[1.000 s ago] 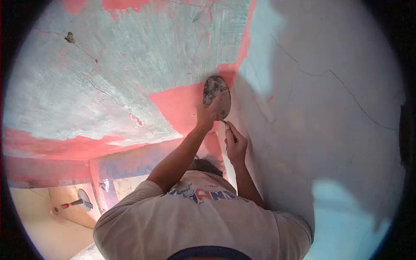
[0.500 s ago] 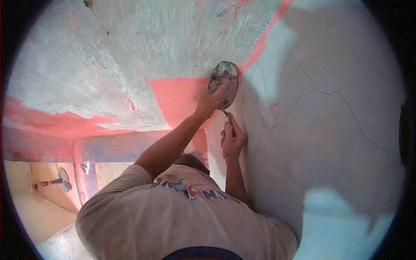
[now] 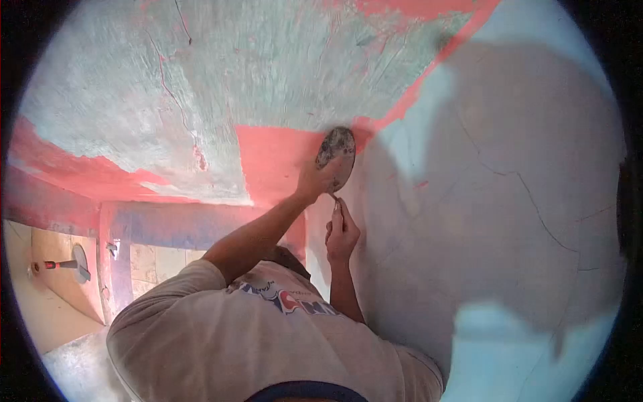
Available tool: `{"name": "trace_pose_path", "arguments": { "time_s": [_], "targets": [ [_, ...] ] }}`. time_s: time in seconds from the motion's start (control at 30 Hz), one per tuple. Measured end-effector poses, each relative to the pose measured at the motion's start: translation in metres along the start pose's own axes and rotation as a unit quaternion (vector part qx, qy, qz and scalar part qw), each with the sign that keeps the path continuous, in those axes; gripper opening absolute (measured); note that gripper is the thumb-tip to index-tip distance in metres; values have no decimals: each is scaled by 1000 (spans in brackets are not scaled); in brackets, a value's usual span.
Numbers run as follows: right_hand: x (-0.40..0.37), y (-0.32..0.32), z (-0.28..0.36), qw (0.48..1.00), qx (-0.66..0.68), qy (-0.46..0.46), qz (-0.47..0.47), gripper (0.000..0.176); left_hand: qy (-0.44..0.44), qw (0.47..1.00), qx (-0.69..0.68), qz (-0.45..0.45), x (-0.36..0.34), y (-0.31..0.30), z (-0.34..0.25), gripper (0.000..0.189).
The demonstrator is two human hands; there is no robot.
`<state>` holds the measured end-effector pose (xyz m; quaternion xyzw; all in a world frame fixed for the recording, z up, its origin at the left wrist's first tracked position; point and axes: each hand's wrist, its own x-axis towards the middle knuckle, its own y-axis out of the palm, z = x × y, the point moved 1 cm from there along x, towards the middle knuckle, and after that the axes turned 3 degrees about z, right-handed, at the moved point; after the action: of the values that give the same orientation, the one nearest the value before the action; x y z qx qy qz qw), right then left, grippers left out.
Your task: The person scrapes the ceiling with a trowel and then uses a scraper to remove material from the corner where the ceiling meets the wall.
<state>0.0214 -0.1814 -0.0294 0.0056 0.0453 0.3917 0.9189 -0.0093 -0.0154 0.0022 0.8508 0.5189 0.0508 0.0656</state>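
Note:
A trowel-like tool [image 3: 344, 165] with a dark, plaster-stained oval blade is held out in front of me in both hands. My left hand [image 3: 317, 181] is closed on the blade's left side, and part of its grip is hidden behind it. A thin neck runs from the blade's lower end into my right hand [image 3: 343, 231], whose fingers are wrapped round the handle with one finger stretched along it. Beyond the blade is a pink patch [image 3: 271, 161] of a surface thinly coated in grey-green.
A grey and pale-blue wall [image 3: 429, 254] with long cracks rises close on my right. The streaked grey-green surface [image 3: 221, 67] spreads ahead. Far left, another round-bladed tool [image 3: 80, 262] with a red-and-black handle stands against a tan board [image 3: 60, 241].
Both hands and the trowel-like tool have shifted slightly down and to the left in view. The camera view has also moved a little. The grip of both hands looks the same.

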Motion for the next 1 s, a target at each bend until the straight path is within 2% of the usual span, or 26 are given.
{"name": "trace_pose_path", "arguments": {
  "time_s": [0.03, 0.07, 0.2, 0.3, 0.4, 0.5, 0.63, 0.73, 0.83, 0.93, 1.0],
  "targets": [
    [2, 2, 1, 1000, 2, 5, 2, 39, 24, 1000, -16, -3, 3, 1, -1, 37],
    [5, -3, 5, 999, -16, -42, 21, 39, 41, 999, -32, -4, 3, 2, 0, 37],
    [2, 1, 50, 1000, -19, -15, 2, 35, -33, 995, -78, 56, 3, 5, -38, 41],
    [1, 3, 21, 996, -74, -57, 7, 35, 0, 999, -53, 8, 1, -2, -3, 41],
    [0, -3, 34, 997, -66, -16, 25, 35, 58, 998, -15, 0, 4, -2, 1, 36],
    [6, -2, 53, 999, 34, 13, 26, 37, -25, 999, -24, 18, 1, 6, -45, 39],
    [3, -1, 30, 1000, -17, 16, 20, 40, 12, 1000, 19, -16, -3, 1, -19, 34],
    [4, 1, 36, 999, 5, 18, 28, 40, 33, 996, 79, -34, 7, -1, -14, 34],
    [3, 0, 60, 999, 38, 34, 16, 39, 11, 1000, -20, 22, 8, 5, -31, 40],
    [3, -7, 25, 999, 21, -11, 22, 39, -43, 999, 10, 13, 6, 0, -10, 38],
    [1, -2, 25, 999, 20, -20, 22, 39, 8, 1000, -10, 10, 0, 1, -8, 38]
  ]
}}
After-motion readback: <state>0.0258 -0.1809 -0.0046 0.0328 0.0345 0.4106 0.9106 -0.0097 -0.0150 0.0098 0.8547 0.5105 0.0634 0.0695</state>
